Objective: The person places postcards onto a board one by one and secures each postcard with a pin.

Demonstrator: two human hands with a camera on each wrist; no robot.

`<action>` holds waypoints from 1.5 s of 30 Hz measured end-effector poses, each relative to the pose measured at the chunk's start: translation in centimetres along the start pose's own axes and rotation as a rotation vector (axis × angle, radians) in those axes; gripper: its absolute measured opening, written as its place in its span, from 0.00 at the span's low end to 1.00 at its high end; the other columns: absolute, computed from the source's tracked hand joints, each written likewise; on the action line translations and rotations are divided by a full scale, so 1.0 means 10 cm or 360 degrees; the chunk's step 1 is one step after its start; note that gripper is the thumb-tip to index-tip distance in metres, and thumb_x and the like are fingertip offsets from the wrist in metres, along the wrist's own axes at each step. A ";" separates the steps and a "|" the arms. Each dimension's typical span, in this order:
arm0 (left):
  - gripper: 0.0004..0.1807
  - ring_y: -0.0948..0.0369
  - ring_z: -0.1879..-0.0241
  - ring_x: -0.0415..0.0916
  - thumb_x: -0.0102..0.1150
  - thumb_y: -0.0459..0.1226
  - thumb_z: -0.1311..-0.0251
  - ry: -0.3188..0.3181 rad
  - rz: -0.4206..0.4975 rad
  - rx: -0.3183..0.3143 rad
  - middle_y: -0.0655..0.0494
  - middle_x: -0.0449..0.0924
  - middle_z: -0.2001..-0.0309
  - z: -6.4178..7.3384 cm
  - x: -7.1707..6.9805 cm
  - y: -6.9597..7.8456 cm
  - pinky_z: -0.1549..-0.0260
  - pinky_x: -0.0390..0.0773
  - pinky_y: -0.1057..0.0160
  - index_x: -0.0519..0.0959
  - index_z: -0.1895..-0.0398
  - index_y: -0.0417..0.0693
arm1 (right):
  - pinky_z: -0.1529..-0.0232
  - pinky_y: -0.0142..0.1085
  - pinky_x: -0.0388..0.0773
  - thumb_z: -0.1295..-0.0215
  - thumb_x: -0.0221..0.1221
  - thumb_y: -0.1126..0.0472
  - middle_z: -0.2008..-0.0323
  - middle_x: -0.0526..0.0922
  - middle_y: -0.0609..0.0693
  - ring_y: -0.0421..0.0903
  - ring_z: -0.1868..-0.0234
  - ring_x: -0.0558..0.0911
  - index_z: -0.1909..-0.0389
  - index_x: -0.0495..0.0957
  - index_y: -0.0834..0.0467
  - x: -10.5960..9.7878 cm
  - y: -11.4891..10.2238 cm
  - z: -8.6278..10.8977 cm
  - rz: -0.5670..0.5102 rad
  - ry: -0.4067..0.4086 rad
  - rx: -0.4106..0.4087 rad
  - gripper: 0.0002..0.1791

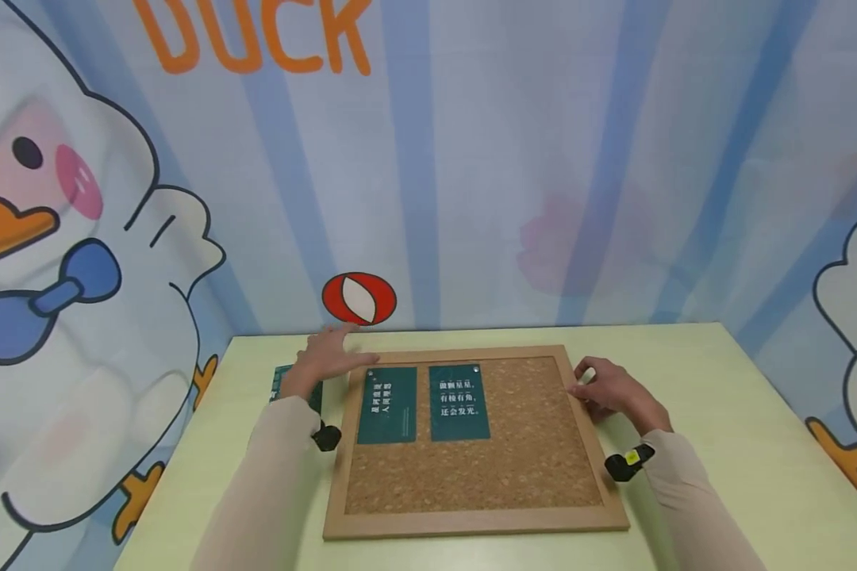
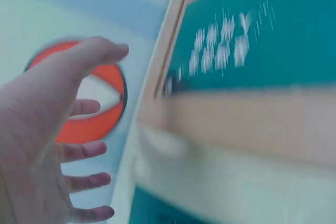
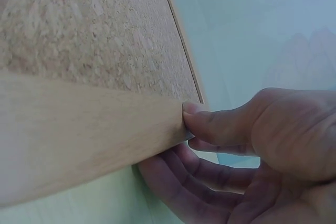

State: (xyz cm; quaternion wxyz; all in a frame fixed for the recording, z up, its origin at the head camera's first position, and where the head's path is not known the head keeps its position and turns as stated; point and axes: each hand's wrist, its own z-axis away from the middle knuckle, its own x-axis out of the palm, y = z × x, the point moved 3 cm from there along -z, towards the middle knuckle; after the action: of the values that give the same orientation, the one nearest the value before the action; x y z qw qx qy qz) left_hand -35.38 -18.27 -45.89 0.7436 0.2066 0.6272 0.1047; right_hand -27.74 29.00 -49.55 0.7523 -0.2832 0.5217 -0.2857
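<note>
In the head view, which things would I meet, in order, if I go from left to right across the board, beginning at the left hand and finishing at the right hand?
Left hand, green card with sideways text, green card with upright text, bare cork, right hand.

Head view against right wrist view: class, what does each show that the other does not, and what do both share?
Only the head view shows the left grip, the orange DUCK lettering, the red-and-white ball print and the white characters on the two green cards.

Only the right wrist view shows, up close, the lower edge of the wooden frame with fingers curled at it.

Both show the right grip, its thumb on the frame, the cork surface and part of the backdrop.
</note>
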 end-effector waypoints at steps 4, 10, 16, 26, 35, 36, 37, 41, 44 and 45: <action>0.48 0.30 0.31 0.56 0.63 0.64 0.39 0.0048 -0.0046 -0.0190 0.29 0.56 0.27 0.08 -0.01 -0.37 0.38 0.55 0.21 0.63 0.23 0.48 | 0.68 0.46 0.85 0.23 0.59 0.63 0.62 0.82 0.63 0.51 0.68 0.86 0.45 0.69 0.68 -0.01 0.00 0.00 -0.0013 0.0009 0.0012 0.16; 0.48 0.27 0.36 0.57 0.66 0.60 0.40 0.0093 -0.0090 -0.0359 0.23 0.57 0.34 0.28 -0.02 -0.75 0.39 0.56 0.22 0.62 0.25 0.43 | 0.67 0.48 0.86 0.23 0.59 0.64 0.61 0.81 0.64 0.52 0.67 0.87 0.45 0.69 0.68 -0.01 -0.01 0.01 -0.0034 0.0001 0.0004 0.15; 0.54 0.24 0.36 0.53 0.68 0.59 0.42 0.0047 -0.0035 -0.0493 0.19 0.50 0.34 0.48 -0.05 -0.94 0.41 0.57 0.22 0.53 0.23 0.39 | 0.67 0.48 0.86 0.23 0.59 0.64 0.61 0.82 0.64 0.52 0.67 0.87 0.44 0.69 0.68 0.02 0.00 0.01 -0.0032 0.0016 -0.0010 0.15; 0.59 0.24 0.38 0.59 0.73 0.53 0.43 -0.0078 0.0045 -0.0622 0.17 0.58 0.36 0.61 -0.13 -0.96 0.44 0.66 0.25 0.46 0.24 0.32 | 0.69 0.45 0.85 0.23 0.59 0.62 0.60 0.82 0.64 0.50 0.68 0.85 0.43 0.70 0.68 0.05 0.04 0.01 -0.0041 0.0059 -0.0043 0.17; 0.58 0.25 0.37 0.60 0.75 0.51 0.46 -0.0051 0.0078 -0.0625 0.17 0.60 0.37 0.62 -0.08 -0.98 0.42 0.66 0.27 0.47 0.28 0.30 | 0.69 0.46 0.85 0.23 0.59 0.62 0.59 0.81 0.65 0.52 0.67 0.86 0.43 0.69 0.69 0.05 0.03 0.03 -0.0031 0.0071 -0.0057 0.17; 0.58 0.25 0.38 0.60 0.75 0.51 0.46 -0.0042 0.0082 -0.0616 0.17 0.60 0.38 0.62 -0.08 -0.97 0.42 0.67 0.28 0.47 0.28 0.30 | 0.69 0.46 0.85 0.23 0.59 0.62 0.59 0.81 0.65 0.52 0.66 0.86 0.43 0.69 0.69 0.05 0.03 0.04 -0.0029 0.0079 -0.0049 0.17; 0.58 0.24 0.38 0.60 0.76 0.50 0.46 -0.0034 0.0093 -0.0611 0.17 0.60 0.38 0.63 -0.08 -0.96 0.42 0.67 0.28 0.47 0.28 0.30 | 0.68 0.46 0.85 0.23 0.59 0.62 0.59 0.81 0.65 0.53 0.66 0.86 0.43 0.69 0.69 0.05 0.02 0.04 -0.0029 0.0085 -0.0044 0.18; 0.58 0.25 0.41 0.64 0.77 0.48 0.47 -0.0026 0.0163 -0.0589 0.17 0.55 0.39 0.63 -0.08 -0.95 0.42 0.68 0.29 0.44 0.28 0.32 | 0.68 0.46 0.86 0.23 0.59 0.62 0.58 0.81 0.66 0.53 0.65 0.86 0.43 0.69 0.70 0.06 0.01 0.05 -0.0019 0.0098 -0.0044 0.18; 0.58 0.26 0.46 0.67 0.77 0.45 0.47 -0.0019 0.0223 -0.0571 0.17 0.49 0.39 0.64 -0.09 -0.94 0.44 0.69 0.29 0.43 0.28 0.35 | 0.68 0.47 0.86 0.23 0.59 0.62 0.58 0.81 0.66 0.53 0.65 0.86 0.42 0.69 0.70 0.06 0.01 0.06 -0.0019 0.0101 -0.0051 0.18; 0.57 0.26 0.47 0.68 0.77 0.44 0.46 -0.0015 0.0238 -0.0564 0.18 0.47 0.38 0.65 -0.10 -0.95 0.44 0.70 0.30 0.43 0.28 0.36 | 0.68 0.46 0.86 0.23 0.59 0.62 0.58 0.81 0.66 0.53 0.65 0.86 0.42 0.70 0.70 0.06 0.01 0.06 -0.0022 0.0105 -0.0045 0.18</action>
State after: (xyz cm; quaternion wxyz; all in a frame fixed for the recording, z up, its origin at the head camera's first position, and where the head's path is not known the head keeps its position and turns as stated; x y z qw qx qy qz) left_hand -30.21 -28.30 -48.38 0.7614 0.1189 0.5784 0.2674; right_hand -27.02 28.70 -49.83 0.7287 -0.2878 0.5482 -0.2926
